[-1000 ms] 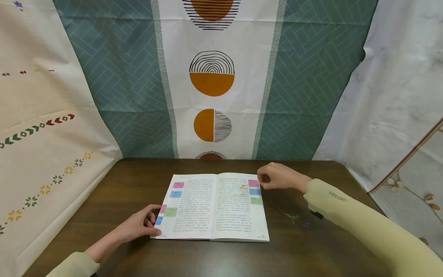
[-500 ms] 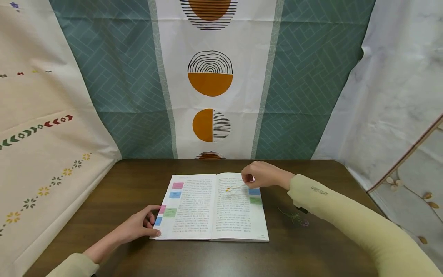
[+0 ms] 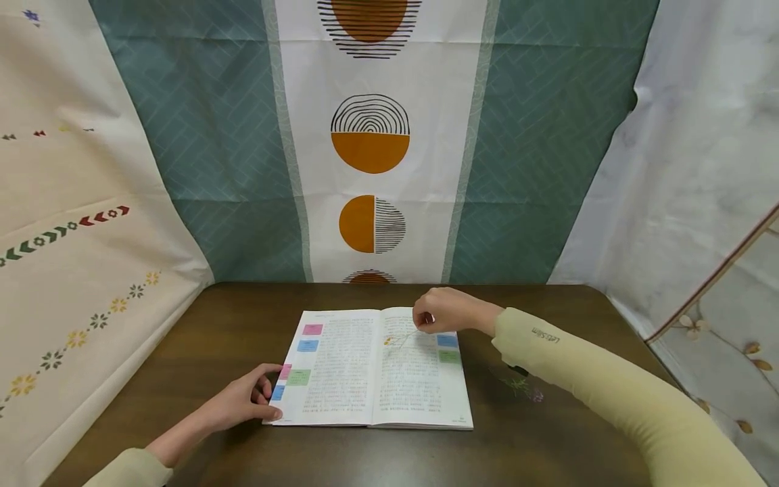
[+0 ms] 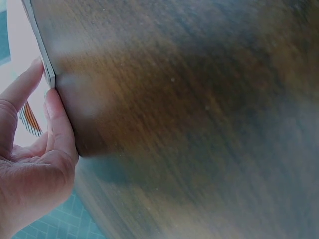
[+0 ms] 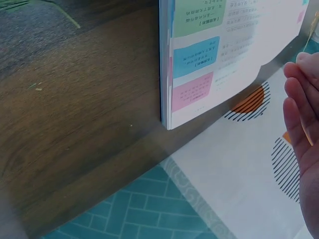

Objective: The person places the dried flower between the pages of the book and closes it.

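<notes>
An open book (image 3: 347, 399) with printed pages and colored notes lies on the table. My left hand (image 3: 243, 398) holds its left edge near the front corner, thumb on the page and other fingers curled at the side. The left wrist view shows that thumb (image 4: 31, 79) and a finger at the book's edge (image 4: 49, 74). Above the right page, my right hand (image 3: 447, 310) pinches a thin stem carrying a small yellow flower (image 3: 387, 341). The flower overlaps the page near the spine. In the right wrist view the curled fingers (image 5: 294, 119) show, with the pinch largely out of frame.
On the brown table (image 3: 243, 318), right of the book, lies a green sprig with a purple flower (image 3: 535, 395), partly blurred. Pink, blue and green notes (image 3: 298, 377) sit along both page margins. A patterned curtain (image 3: 529, 169) hangs behind the table.
My right hand has moved left from the book's right edge, carrying the yellow flower over the right page toward the spine. The left hand stays at the book's left edge.
</notes>
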Tool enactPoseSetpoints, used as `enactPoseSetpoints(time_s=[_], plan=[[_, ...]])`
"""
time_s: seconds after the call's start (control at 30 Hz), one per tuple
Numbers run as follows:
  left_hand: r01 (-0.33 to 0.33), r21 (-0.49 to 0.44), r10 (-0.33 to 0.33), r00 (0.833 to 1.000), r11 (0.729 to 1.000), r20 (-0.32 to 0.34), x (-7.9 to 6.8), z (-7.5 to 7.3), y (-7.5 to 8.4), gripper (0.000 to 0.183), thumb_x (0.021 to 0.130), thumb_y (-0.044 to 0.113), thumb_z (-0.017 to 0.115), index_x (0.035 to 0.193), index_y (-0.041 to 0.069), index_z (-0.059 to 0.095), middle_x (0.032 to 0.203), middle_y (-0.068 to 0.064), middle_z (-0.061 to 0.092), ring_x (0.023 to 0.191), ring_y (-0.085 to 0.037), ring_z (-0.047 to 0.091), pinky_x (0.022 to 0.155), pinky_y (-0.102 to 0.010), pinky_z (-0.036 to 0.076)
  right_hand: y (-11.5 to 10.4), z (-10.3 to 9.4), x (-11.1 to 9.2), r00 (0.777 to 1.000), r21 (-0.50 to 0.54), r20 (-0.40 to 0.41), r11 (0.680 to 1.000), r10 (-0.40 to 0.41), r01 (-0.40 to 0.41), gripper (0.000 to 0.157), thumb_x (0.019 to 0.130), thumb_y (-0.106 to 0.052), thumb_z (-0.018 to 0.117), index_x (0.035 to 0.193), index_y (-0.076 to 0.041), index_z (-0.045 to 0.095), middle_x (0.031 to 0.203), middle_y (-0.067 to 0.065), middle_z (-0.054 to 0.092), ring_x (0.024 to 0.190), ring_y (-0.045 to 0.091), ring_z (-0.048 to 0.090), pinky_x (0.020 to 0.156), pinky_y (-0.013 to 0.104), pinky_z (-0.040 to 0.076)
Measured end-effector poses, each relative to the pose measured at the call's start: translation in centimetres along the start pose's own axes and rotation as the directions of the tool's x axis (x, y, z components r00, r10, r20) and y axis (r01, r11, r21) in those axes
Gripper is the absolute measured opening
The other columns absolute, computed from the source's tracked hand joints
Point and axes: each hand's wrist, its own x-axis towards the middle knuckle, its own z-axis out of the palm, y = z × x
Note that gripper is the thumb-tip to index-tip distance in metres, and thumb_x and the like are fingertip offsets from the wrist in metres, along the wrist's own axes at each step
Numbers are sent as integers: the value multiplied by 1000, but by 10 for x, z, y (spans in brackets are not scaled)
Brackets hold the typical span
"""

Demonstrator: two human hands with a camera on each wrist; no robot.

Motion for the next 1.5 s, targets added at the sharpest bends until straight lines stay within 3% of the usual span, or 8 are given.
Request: enactPoseSetpoints(time_s=[0.37,0.67,1.17,1.5], plan=[[30,2,-30,999,1000,-23,-8,0,-5,83,78,23,83,142,-1,37,93,-7,47,74,-7,50,63,-21,39,-4,-1,9,1000,-21,5,1000,-9,9,9,88,-17,70,81,-23,68,77,-12,64,69,1,52,67,18,46],[46,2,-46,999,999,-16,-7,1,-4,82,79,24,83,143,-1,37,94,-6,48,74,-7,50,64,-21,39,-3,-6,9,1000,-26,13,1000,-10,11,8,88,-18,70,81,-22,68,77,-11,64,70,2,53,67,18,47],[10,2,-10,1000,1000,-10,-2,2,0,83,79,23,83,143,-1,36,92,-8,49,74,-8,51,63,-21,40,0,-8,3,999,-19,1,999,35,-35,6,87,-19,71,82,-21,69,78,-10,65,69,3,53,68,19,48],[31,7,-31,1000,999,0,0,1,1,84,78,23,83,143,-1,37,93,-8,48,75,-10,51,63,-22,39,1,-6,2,999,-14,5,999,34,-34,6,87,-18,71,82,-21,69,78,-10,65,68,3,52,67,19,47]])
